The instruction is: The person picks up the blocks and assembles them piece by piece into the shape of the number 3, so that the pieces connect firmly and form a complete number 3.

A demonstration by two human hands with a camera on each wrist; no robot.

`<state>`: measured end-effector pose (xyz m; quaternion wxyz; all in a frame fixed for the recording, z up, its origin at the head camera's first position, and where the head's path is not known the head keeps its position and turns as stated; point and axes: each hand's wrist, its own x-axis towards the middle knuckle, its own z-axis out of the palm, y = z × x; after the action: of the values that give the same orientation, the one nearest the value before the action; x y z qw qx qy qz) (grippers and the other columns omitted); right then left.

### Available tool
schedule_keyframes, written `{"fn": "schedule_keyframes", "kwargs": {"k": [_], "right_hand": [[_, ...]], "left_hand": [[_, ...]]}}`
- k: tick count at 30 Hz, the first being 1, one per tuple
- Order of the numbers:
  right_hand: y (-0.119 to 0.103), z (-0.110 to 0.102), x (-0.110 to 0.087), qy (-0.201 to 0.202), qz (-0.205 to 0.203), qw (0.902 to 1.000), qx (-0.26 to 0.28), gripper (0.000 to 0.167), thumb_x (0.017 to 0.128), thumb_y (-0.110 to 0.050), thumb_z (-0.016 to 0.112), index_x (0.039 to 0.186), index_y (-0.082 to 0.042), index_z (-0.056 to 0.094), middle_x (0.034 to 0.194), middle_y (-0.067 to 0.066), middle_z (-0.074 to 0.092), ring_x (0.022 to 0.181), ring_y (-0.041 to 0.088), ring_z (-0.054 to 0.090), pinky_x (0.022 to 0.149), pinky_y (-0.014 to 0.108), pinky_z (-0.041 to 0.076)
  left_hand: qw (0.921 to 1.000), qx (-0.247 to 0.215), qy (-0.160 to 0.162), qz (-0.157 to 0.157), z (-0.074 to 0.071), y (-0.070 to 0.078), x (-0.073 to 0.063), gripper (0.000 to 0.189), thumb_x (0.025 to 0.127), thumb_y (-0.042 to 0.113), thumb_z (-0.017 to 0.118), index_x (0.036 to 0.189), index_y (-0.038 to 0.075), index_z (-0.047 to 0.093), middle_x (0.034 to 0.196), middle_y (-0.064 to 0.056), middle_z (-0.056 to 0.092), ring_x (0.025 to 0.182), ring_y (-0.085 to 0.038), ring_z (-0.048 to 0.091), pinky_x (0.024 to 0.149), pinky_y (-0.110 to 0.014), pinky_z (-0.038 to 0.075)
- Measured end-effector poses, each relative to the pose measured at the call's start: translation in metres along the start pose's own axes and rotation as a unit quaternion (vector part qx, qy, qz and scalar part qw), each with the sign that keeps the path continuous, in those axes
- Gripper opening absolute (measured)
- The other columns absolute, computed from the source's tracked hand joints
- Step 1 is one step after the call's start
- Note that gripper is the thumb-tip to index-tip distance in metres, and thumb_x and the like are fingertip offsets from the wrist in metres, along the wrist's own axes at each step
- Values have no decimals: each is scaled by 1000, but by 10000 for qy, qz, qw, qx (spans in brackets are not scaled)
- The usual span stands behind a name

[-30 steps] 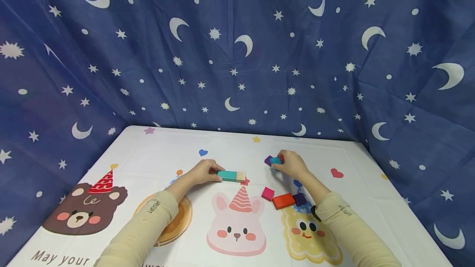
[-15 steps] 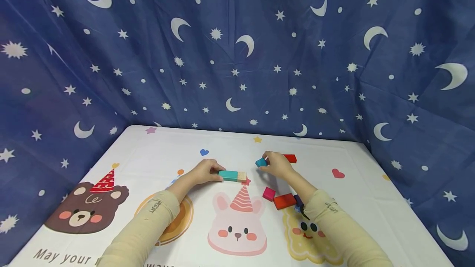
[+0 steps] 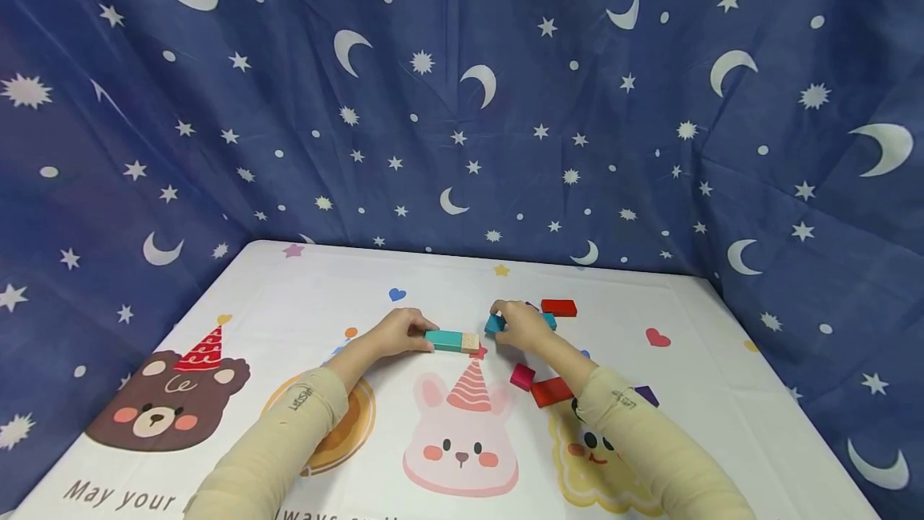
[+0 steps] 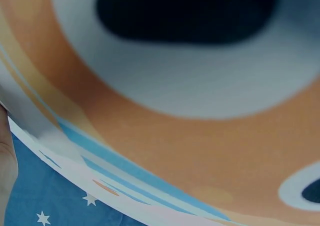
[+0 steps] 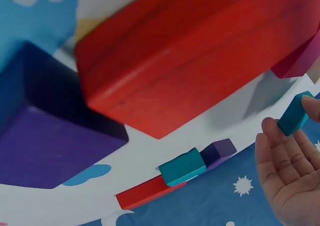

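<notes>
The left grip (image 3: 395,334) is closed about the left end of a green rectangular block (image 3: 443,340), with the thumb on the near side and fingers on the far side. The block lies flat on the worktop (image 3: 346,271), and a pale wooden block (image 3: 470,343) meets its other end. The left wrist view catches only part of the hand at its edge, so it adds nothing about this hold.

The right grip (image 3: 523,327) pinches a small teal-blue block (image 3: 494,324) between thumb and fingertips, barely parted, only by the width of the piece. In the right wrist view the remaining fingers spread fairly straight beside it. The held piece is near the wooden block, with a gap between them; whether it touches the worktop cannot be told.

Behind the right grip lie a far red block (image 3: 559,308), a loose teal block (image 5: 183,167) and a far purple block (image 5: 218,153), clustered close together, the teal one in the middle. Nearer the person are a magenta block (image 3: 522,376) and, just beside it, a near red block (image 3: 552,392), partly covered by the right forearm. A near purple block (image 3: 646,396) shows past the sleeve (image 3: 650,440).
</notes>
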<state>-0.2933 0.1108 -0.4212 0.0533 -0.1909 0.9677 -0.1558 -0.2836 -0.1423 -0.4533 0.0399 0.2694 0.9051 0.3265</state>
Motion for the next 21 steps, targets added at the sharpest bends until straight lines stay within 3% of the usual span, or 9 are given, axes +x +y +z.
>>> {"fn": "schedule_keyframes", "kwargs": {"k": [8, 14, 21], "right_hand": [[-2, 4, 6, -79, -75, 9998, -138, 34, 79, -13, 75, 110, -4, 64, 102, 9, 68, 82, 17, 57, 85, 34, 54], [2, 4, 12, -424, -161, 9990, 3, 36, 80, -14, 74, 112, -3, 63, 103, 10, 67, 84, 18, 56, 87, 34, 53], [5, 2, 15, -552, -616, 9965, 141, 32, 79, -7, 73, 109, -2, 64, 105, 11, 66, 84, 18, 58, 85, 32, 54]], "left_hand": [[10000, -30, 28, 80, 0, 0, 1, 33, 76, 18, 77, 105, 2, 72, 85, -6, 65, 75, -10, 47, 68, -18, 39], [10000, -31, -3, 88, 2, 0, 3, 33, 77, 19, 77, 105, 2, 72, 85, -6, 66, 75, -10, 49, 68, -18, 40], [10000, -17, 30, 22, 1, -1, 2, 33, 76, 19, 78, 104, 2, 72, 85, -5, 66, 75, -10, 48, 69, -19, 41]]}}
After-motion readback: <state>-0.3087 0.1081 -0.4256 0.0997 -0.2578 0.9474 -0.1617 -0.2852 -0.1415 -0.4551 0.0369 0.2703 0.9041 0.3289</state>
